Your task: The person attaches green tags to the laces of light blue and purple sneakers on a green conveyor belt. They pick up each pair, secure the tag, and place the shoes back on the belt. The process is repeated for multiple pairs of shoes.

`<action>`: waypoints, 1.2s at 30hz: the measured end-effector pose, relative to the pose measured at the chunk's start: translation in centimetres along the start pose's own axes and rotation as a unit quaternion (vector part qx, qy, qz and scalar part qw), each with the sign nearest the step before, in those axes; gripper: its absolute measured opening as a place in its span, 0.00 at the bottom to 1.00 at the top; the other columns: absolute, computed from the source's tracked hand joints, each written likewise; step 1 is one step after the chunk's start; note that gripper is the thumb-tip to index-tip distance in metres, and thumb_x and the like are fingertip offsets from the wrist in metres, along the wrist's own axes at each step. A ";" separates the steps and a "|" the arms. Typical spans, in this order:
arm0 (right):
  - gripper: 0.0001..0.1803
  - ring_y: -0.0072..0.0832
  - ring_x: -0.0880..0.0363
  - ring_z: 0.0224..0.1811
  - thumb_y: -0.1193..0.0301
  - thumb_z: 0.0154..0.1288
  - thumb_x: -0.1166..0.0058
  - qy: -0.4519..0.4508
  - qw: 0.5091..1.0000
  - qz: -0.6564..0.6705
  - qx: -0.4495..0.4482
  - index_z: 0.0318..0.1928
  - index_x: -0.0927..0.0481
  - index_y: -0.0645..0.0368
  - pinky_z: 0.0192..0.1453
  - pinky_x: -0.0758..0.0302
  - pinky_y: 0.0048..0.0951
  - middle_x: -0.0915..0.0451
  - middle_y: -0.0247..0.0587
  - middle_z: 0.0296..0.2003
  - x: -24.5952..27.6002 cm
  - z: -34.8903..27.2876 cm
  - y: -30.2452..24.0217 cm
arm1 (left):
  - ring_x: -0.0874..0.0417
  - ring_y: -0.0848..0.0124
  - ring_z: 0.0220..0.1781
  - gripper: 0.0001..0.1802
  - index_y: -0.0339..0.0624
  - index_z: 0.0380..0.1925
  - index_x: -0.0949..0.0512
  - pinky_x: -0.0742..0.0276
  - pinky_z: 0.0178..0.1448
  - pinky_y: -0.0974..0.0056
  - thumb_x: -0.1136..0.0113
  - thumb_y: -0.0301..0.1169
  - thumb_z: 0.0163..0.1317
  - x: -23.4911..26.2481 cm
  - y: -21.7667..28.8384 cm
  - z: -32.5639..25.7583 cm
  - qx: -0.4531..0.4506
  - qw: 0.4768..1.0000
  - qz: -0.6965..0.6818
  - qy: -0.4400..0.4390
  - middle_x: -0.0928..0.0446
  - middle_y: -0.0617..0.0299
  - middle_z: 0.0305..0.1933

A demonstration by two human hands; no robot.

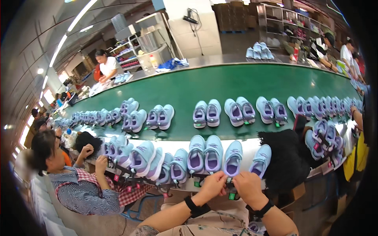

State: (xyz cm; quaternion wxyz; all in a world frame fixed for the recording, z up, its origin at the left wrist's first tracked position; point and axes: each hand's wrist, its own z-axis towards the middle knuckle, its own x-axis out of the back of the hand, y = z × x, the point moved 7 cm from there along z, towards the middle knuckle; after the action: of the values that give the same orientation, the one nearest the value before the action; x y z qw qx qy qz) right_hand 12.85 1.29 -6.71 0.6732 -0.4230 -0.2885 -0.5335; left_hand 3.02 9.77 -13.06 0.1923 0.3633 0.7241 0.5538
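Note:
My left hand (214,185) and my right hand (249,188) meet at the heel of a light blue and lavender sneaker (233,154) on the near ledge. Fingertips of both hands pinch a small black hanger, partly hidden by the fingers. Its green tag (232,195) dangles just below them. To the right of this sneaker, another matching sneaker (261,158) stands behind my right hand. On the left stands a pair of sneakers (205,152), with a black hanger and green tag (197,183) at the heels.
Sneaker pairs line the green conveyor belt (220,84) beyond the ledge. A black furry cloth (284,157) lies to the right, beside clustered sneakers (325,137). A co-worker in a striped shirt (86,188) sits close on my left. Other people work across the belt.

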 end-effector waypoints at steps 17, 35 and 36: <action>0.08 0.42 0.19 0.28 0.63 0.63 0.48 -0.049 0.991 0.098 -0.074 0.37 0.17 0.47 0.30 0.26 0.41 0.18 0.41 0.25 0.0 1.8 1.7 | 0.36 0.75 0.11 0.07 0.37 0.27 0.31 0.42 0.16 0.69 0.47 0.26 0.62 9.5 14.6 -17.6 -0.332 0.874 -0.351 -0.049 0.32 0.59 0.14; 0.12 0.27 0.19 0.28 0.69 0.60 0.43 -0.161 0.901 0.216 -0.341 0.40 0.18 0.66 0.34 0.25 0.26 0.17 0.45 0.28 4.4 -14.3 8.7 | 0.27 0.81 0.47 0.12 0.44 0.41 0.23 0.29 0.51 0.73 0.44 0.41 0.67 -9.8 -11.4 -0.1 0.162 0.947 -0.065 -0.271 0.26 0.70 0.43; 0.13 0.26 0.18 0.29 0.69 0.61 0.43 -0.160 0.895 0.232 -0.346 0.41 0.18 0.66 0.34 0.25 0.26 0.16 0.45 0.28 3.9 -15.0 8.6 | 0.27 0.81 0.47 0.14 0.45 0.46 0.26 0.31 0.55 0.72 0.43 0.41 0.67 -10.5 -10.3 0.2 0.140 0.948 -0.092 -0.271 0.27 0.70 0.45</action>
State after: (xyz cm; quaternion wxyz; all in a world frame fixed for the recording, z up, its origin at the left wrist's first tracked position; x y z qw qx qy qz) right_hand 21.20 -13.08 -12.86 0.5337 -0.7638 -0.0828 -0.3535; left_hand 6.84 0.85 -24.15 0.3787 0.4544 0.7453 0.3074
